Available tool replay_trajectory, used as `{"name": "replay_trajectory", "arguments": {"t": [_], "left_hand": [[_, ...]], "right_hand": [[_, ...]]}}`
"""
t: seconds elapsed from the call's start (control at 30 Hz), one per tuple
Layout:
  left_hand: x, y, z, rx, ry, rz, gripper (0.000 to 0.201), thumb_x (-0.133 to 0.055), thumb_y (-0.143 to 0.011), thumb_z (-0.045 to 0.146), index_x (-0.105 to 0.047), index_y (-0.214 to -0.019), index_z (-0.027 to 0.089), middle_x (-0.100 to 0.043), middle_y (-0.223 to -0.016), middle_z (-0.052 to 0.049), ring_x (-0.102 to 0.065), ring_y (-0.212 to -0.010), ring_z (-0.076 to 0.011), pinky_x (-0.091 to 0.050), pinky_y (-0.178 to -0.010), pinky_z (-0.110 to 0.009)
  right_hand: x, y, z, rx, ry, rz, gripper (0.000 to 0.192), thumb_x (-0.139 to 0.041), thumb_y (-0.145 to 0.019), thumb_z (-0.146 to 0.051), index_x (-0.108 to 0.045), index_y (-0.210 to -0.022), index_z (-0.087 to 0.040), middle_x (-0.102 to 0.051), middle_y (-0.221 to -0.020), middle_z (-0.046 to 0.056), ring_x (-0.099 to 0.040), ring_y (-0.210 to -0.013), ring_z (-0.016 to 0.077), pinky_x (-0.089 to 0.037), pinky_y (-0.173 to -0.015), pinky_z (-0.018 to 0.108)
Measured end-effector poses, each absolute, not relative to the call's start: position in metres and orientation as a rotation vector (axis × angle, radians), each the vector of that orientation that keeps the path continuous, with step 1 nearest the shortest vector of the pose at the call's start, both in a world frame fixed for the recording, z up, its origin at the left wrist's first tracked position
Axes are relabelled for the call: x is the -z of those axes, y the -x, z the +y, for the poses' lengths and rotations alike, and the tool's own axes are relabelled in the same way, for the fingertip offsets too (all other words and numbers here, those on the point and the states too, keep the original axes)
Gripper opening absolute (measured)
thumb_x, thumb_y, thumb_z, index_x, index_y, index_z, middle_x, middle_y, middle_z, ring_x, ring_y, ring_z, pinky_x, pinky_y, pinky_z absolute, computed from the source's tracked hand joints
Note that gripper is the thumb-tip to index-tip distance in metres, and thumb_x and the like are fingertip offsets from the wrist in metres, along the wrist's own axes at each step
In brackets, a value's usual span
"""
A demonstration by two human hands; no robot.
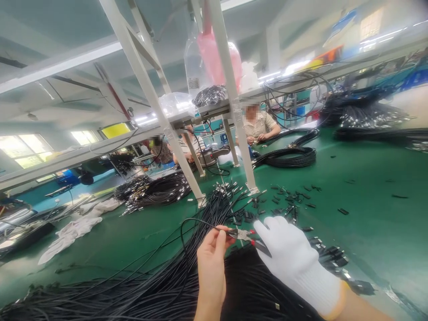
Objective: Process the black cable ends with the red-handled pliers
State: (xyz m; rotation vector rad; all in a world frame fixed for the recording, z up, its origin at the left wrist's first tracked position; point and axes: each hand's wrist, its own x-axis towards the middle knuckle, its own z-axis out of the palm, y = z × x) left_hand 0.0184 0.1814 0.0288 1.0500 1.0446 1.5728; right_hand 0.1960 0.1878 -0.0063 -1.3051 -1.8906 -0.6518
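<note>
On green bench: left hand (211, 263) pinches thin black cable (187, 221); gloved right hand (290, 257) grips red-handled pliers (246, 236); open tabletop (374, 223) rightward.

The bare left hand (211, 263) pinches a thin black cable (192, 221) at its tip, beside small pliers (245, 236) held by the white-gloved right hand (294, 261). Under both lies a cable bundle (160, 281) on the green table (368, 214). Black clips (284, 203) lie scattered beyond. Two people (259, 125) sit across the table.
</note>
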Motion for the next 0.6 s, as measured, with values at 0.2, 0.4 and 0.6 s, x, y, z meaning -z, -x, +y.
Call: {"name": "replay_trajectory", "arguments": {"t": [0.2,0.4,0.6], "left_hand": [[-0.0299,-0.0178,0.1824,-1.562,-1.074,1.056,0.042,-0.088,-0.066,0.056,-0.077,-0.079,0.017,-0.073,-0.082,-0.003,-0.066,-0.077,-0.0171,-0.058,-0.076,-0.028],[-0.0292,-0.0177,0.1844,-1.551,-1.075,1.086,0.046,-0.088,-0.064,0.058,-0.077,-0.080,0.016,-0.072,-0.082,-0.003,-0.067,-0.077,-0.0170,-0.058,-0.076,-0.028],[-0.0259,-0.0157,0.1863,-1.540,-1.106,1.088,0.043,-0.086,-0.068,0.056,-0.078,-0.082,0.017,-0.072,-0.086,-0.002,-0.068,-0.080,-0.0171,-0.058,-0.080,-0.029]], "right_hand": [[0.0084,-0.1941,0.1906,0.660,1.254,-1.904,0.032,-0.058,-0.084,-0.023,-0.064,-0.115,-0.013,-0.064,-0.097,0.012,-0.053,-0.088,0.0268,-0.038,-0.067,0.035],[0.0108,-0.1948,0.1922,0.646,1.258,-1.887,0.031,-0.058,-0.087,-0.026,-0.064,-0.114,-0.014,-0.064,-0.096,0.011,-0.052,-0.087,0.0265,-0.036,-0.068,0.036],[0.0083,-0.1952,0.1905,0.618,1.305,-1.872,0.017,-0.062,-0.085,-0.028,-0.067,-0.099,-0.019,-0.063,-0.084,0.006,-0.048,-0.077,0.0234,-0.030,-0.064,0.034]]}}
